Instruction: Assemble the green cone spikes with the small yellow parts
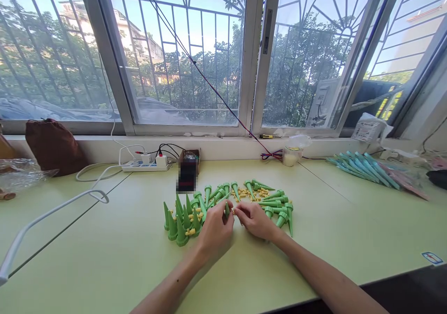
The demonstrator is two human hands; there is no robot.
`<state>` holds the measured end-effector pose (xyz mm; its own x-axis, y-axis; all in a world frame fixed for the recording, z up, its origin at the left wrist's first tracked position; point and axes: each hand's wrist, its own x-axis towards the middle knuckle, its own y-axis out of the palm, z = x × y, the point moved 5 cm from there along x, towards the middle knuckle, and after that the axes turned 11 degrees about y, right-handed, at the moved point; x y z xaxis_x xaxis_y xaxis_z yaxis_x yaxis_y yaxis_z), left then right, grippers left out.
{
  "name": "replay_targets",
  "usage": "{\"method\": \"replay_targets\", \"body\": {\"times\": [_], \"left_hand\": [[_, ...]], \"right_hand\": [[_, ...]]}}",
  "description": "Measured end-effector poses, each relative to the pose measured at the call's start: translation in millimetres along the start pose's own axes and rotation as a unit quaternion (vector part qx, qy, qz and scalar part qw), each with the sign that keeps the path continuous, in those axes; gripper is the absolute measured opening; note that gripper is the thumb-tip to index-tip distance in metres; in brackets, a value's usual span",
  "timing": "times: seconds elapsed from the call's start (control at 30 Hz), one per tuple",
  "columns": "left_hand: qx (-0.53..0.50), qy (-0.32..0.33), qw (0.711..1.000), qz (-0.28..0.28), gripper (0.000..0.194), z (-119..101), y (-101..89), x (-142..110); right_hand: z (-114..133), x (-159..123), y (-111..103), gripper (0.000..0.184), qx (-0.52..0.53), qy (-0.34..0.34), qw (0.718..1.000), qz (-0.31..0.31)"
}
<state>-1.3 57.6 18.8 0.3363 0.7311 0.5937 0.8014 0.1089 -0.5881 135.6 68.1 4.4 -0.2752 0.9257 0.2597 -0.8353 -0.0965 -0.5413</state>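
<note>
On the pale green table (104, 258), several green cone-shaped plastic spikes (181, 218) stand upright at the left of the pile. Others lie on their sides (277, 207) at the right. Small yellow parts (249, 194) are scattered between them. My left hand (214, 232) is closed around a green spike (226, 208). My right hand (256, 221) pinches a small yellow part against that spike's end. The two hands meet at the middle of the pile.
A white power strip (145, 166) with cables lies at the back beside a small dark box (188, 170). A brown pouch (52, 146) sits far left, a plastic cup (291, 155) near the sill, and a bundle of teal spikes (363, 167) at right.
</note>
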Motion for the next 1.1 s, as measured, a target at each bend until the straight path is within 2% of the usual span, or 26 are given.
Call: {"method": "replay_targets", "body": {"times": [0.13, 0.4, 1.1], "left_hand": [[0.002, -0.001, 1.000, 0.005, 0.009, -1.7, 0.3, -0.3], [0.005, 0.018, 1.000, 0.014, 0.011, -2.9, 1.4, -0.6], [0.009, 0.020, 0.999, 0.025, 0.011, -5.6, 1.4, -0.3]], "right_hand": [[-1.3, 0.5, 1.1, 0.037, -0.015, 0.003, 1.000, 0.002], [0.6, -0.4, 1.9, 0.038, -0.038, 0.001, 0.999, 0.004], [1.9, -1.7, 0.9, 0.033, -0.033, -0.011, 0.999, 0.007]]}}
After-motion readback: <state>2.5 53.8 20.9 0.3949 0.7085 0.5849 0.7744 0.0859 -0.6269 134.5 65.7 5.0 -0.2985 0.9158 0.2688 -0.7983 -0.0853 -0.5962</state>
